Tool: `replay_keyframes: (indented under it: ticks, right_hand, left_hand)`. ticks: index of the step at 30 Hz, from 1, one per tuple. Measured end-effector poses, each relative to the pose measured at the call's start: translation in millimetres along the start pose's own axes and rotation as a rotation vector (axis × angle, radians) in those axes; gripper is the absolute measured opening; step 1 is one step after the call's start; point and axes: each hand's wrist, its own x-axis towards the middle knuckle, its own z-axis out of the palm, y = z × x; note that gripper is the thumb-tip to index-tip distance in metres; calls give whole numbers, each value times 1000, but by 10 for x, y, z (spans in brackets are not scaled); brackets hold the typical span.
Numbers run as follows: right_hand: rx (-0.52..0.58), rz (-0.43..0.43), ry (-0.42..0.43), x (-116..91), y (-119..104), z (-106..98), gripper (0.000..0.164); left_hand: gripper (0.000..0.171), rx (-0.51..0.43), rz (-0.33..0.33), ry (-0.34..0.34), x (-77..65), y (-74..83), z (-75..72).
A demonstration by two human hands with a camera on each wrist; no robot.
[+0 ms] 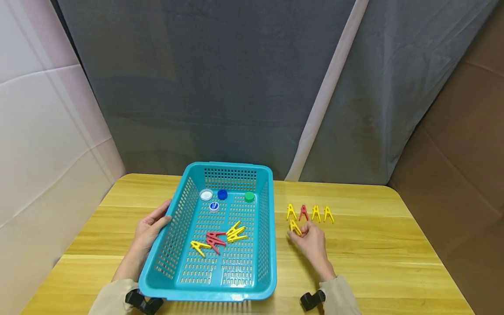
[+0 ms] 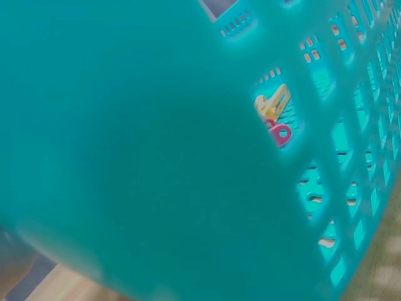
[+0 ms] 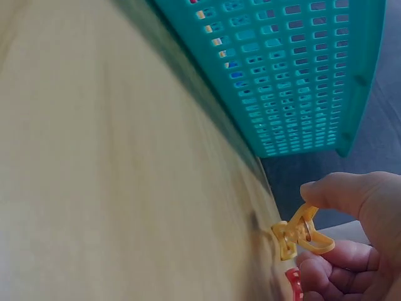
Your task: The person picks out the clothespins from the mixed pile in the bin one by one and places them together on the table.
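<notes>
My left hand (image 1: 148,229) grips the left rim of a turquoise plastic basket (image 1: 271,262), thumb over the edge. Between the thumb and fingers of my right hand (image 1: 313,245) is a yellow clothespin (image 1: 295,227), just in front of a row of clothespins on the table. That row holds yellow clothespins and one red clothespin (image 1: 303,212). In the right wrist view the pinched yellow clothespin (image 3: 307,232) shows clearly. Inside the basket lie yellow clothespins (image 1: 200,246) and red clothespins (image 1: 215,240). Basket plastic fills most of the left wrist view, hiding the left fingers.
Toward the basket's far end sit a white cap (image 1: 206,194), a blue cap (image 1: 222,194), a green cap (image 1: 249,197) and a blue-and-white cap (image 1: 214,207). The wooden table (image 1: 378,245) ends at a grey curtain (image 1: 220,87) behind.
</notes>
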Motion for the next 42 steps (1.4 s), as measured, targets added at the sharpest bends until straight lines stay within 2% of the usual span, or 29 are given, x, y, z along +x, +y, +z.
replay_keyframes:
  ticks: [9, 19, 25, 36, 42]
  right_hand:
    - [-22, 25, -18, -19, 7, 43, 35]
    - [-141, 57, -58, -37, -18, 84, 38]
    - [-176, 79, -98, -42, -40, 109, 39]
    - [-215, 57, -106, -41, -55, 133, 42]
    - [-197, 50, -111, -40, -67, 134, 43]
  left_hand:
    - [50, 3, 7, -7, 3, 1, 7]
    - [50, 2, 22, -12, -24, -1, 13]
    - [49, 1, 25, -15, -26, -1, 8]
    - [49, 8, 27, -15, -24, -5, 0]
    - [50, 6, 17, -13, -20, 1, -4]
